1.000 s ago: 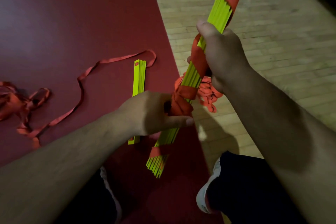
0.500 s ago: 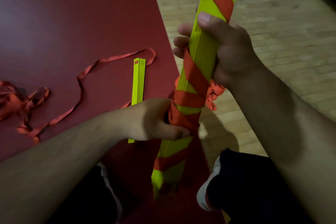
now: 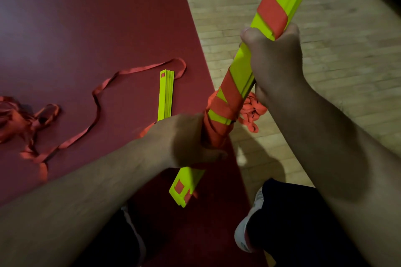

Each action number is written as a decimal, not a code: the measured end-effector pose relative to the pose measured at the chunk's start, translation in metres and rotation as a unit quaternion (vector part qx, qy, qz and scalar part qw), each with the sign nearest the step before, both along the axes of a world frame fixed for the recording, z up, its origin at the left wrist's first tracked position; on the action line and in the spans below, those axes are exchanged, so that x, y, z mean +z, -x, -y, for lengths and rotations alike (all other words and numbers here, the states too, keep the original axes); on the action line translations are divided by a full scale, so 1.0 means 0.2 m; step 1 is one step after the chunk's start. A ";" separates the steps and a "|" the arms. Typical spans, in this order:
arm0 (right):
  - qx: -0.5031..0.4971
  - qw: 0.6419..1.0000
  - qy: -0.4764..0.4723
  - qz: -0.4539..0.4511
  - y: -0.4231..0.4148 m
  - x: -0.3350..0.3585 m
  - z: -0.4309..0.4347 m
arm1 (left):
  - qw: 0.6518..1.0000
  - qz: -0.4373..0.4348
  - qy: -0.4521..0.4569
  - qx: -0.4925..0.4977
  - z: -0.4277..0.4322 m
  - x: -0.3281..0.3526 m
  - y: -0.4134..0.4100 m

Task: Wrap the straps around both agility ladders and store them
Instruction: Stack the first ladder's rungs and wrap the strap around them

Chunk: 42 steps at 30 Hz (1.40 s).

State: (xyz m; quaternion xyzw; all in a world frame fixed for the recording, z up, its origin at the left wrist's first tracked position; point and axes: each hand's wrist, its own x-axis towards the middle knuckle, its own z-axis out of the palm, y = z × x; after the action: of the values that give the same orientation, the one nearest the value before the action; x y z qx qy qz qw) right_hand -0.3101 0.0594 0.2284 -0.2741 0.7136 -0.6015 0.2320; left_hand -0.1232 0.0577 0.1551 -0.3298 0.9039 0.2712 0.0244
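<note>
Left hand covers the wrapped ladder midway; its top is cropped.

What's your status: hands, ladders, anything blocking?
Left hand grips held ladder low, over its strap wraps; right hand grips higher. Spare strap bunch hangs beside it. Second ladder on red mat, loose strap unwrapped. Nothing blocking.

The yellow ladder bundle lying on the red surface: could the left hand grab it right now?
Probably not yet: the left hand grips the strap-wrapped bundle. Nothing blocks the lying bundle just beyond it.
</note>
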 end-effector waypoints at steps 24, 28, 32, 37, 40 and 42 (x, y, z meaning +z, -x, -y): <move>0.290 0.930 0.066 0.216 0.03 0.14 -0.09 | 0.968 -0.034 -0.233 -0.082 0.06 0.02 -0.08; 0.286 0.945 0.051 0.152 0.03 0.17 -0.10 | 0.965 -0.024 -0.256 -0.058 0.06 0.03 -0.07; 0.283 0.952 0.051 0.107 0.03 0.18 -0.13 | 0.980 -0.046 -0.184 -0.061 0.04 0.03 -0.06; 0.262 0.957 0.072 0.105 0.03 0.21 -0.14 | 0.981 -0.049 -0.183 -0.031 0.03 0.04 -0.08; 0.211 0.969 0.092 0.094 0.02 0.23 -0.15 | 0.967 -0.099 -0.234 0.018 0.01 0.06 -0.08; 0.179 0.975 0.099 0.082 0.03 0.24 -0.14 | 0.972 -0.085 -0.217 -0.015 0.00 0.07 -0.08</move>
State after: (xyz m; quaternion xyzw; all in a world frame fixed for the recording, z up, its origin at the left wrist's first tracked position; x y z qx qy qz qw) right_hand -0.3155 0.0881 0.2771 -0.3685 0.5683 -0.6387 0.3651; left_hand -0.1075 0.0577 0.1685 -0.2783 0.8270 0.4879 0.0228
